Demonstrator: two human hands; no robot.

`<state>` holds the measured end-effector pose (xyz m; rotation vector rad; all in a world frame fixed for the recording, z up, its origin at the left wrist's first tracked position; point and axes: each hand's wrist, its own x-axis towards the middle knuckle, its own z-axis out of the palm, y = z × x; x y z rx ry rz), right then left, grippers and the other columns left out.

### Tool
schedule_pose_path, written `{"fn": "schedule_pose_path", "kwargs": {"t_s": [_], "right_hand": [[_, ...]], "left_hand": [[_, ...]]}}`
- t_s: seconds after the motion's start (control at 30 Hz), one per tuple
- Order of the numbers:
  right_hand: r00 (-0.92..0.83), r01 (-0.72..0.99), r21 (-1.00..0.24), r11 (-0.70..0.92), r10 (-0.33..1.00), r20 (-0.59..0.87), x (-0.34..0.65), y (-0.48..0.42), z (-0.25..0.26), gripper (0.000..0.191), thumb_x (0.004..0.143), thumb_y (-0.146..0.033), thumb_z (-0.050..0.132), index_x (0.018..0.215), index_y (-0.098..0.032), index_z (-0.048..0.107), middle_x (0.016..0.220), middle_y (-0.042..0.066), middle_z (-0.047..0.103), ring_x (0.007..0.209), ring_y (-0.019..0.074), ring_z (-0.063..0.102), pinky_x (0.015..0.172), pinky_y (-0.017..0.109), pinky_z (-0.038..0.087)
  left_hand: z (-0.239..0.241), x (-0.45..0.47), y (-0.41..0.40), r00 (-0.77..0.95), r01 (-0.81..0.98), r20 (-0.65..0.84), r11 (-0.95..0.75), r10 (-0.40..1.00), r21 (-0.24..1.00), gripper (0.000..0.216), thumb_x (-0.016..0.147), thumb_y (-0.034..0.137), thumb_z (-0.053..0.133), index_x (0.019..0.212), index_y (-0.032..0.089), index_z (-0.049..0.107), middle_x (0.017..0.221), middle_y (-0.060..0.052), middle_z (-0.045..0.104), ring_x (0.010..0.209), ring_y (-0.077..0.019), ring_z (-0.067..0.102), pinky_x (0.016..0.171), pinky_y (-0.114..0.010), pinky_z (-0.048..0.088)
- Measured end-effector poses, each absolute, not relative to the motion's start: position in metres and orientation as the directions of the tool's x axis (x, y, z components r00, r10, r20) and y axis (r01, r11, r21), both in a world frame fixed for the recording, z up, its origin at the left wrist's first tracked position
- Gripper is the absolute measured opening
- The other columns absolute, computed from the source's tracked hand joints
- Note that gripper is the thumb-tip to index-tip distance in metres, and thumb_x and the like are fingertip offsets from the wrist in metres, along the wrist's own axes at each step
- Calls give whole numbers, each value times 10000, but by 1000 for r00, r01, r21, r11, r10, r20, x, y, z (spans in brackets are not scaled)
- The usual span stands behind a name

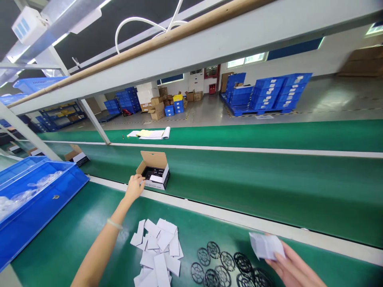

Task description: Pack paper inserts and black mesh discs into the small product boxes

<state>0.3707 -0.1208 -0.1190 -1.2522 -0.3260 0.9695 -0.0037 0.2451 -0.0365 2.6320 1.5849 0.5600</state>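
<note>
My left hand (pixel 136 187) reaches across to an open cardboard box (pixel 163 181) on the belt, its fingers closed at the box's near left corner. Black contents and a white piece show inside the box, and its brown lid stands up. At the lower right my right hand (pixel 283 257) grips a folded white paper piece (pixel 265 246), slightly blurred. Below and between my hands lies a loose pile of white folded cards (pixel 163 241). Beside it, several black spoked plastic rings (pixel 223 275) are spread near my right hand.
A blue bin (pixel 60 203) with clear plastic bags stands at the left. The green conveyor belt (pixel 254 179) runs crosswise, with another open box (pixel 78 155) farther left. Papers (pixel 154 133) lie on the far ledge. A grey beam (pixel 191 50) crosses overhead.
</note>
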Motion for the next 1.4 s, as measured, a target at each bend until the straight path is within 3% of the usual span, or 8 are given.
{"fn": "schedule_pose_path", "kwargs": {"t_s": [0.1, 0.23, 0.43, 0.67, 0.97, 1.17, 1.27, 1.4], "right_hand": [[440, -53, -999, 13, 898, -11, 357, -59, -51, 587, 745, -565, 694, 1200, -214, 574, 1209, 104, 592, 1069, 291, 571, 859, 309, 531], [54, 304, -902, 307, 940, 338, 317, 47, 7, 351, 887, -405, 502, 1177, -208, 522, 1140, 79, 602, 997, 248, 581, 879, 349, 490], [-116, 818, -540, 199, 976, 184, 232, 191, 30, 259, 900, -128, 482, 1147, -204, 459, 1059, 51, 621, 931, 239, 587, 777, 319, 450], [0, 921, -390, -15, 999, -37, 198, 255, -9, 199, 942, -185, 528, 1135, -141, 518, 1019, 103, 618, 893, 259, 596, 738, 367, 476], [-88, 975, -208, 81, 996, -25, 214, 232, -17, 127, 887, -129, 589, 996, -94, 643, 1166, 156, 532, 1091, 309, 473, 917, 438, 396], [-233, 926, -287, 247, 969, 81, 268, 135, 11, 311, 905, -57, 437, 1130, -150, 631, 1140, 110, 581, 1039, 252, 526, 909, 339, 404], [-325, 792, -503, 346, 936, 133, 312, 59, -1, 278, 928, -134, 409, 1084, -176, 635, 1080, 67, 627, 987, 217, 570, 872, 317, 442], [-192, 795, -567, 216, 976, 103, 373, -37, -37, 268, 915, -233, 424, 1070, -200, 641, 1062, 84, 643, 977, 271, 582, 871, 426, 459]], "left_hand": [[-53, -44, 204, 449, 819, 302, -523, 841, 238, 292, 874, 275, 440, 973, 149, 684, 1057, -120, 634, 1010, -263, 540, 958, -432, 442], [-80, -77, 161, 457, 795, 279, -529, 844, 297, 313, 883, 320, 422, 947, 164, 686, 1028, -116, 652, 958, -251, 591, 889, -439, 503], [-99, -87, 134, 392, 753, 240, -460, 888, 470, 273, 870, 346, 466, 994, 222, 675, 1144, -116, 632, 1099, -279, 555, 967, -500, 460], [-98, -85, 126, 396, 716, 194, -434, 897, 547, 299, 863, 342, 479, 1065, 207, 653, 1239, -148, 585, 1195, -304, 492, 1013, -532, 413], [-66, -43, 105, 524, 609, 124, -473, 842, 637, 306, 869, 320, 497, 1133, 227, 620, 1285, -123, 557, 1217, -280, 470, 1036, -480, 390], [-47, 11, 100, 825, 441, 2, -646, 565, 623, 442, 785, 224, 584, 1225, 270, 573, 1262, -98, 569, 1183, -292, 476, 1013, -477, 390], [-42, 31, 103, 877, 460, -135, -727, 460, 510, 488, 725, 144, 533, 1204, 222, 579, 1135, -116, 603, 1060, -302, 529, 932, -472, 435], [-32, 45, 105, 878, 477, -184, -775, 442, 414, 388, 677, 104, 481, 1017, 200, 642, 979, -97, 604, 944, -277, 544, 857, -416, 452]]}}
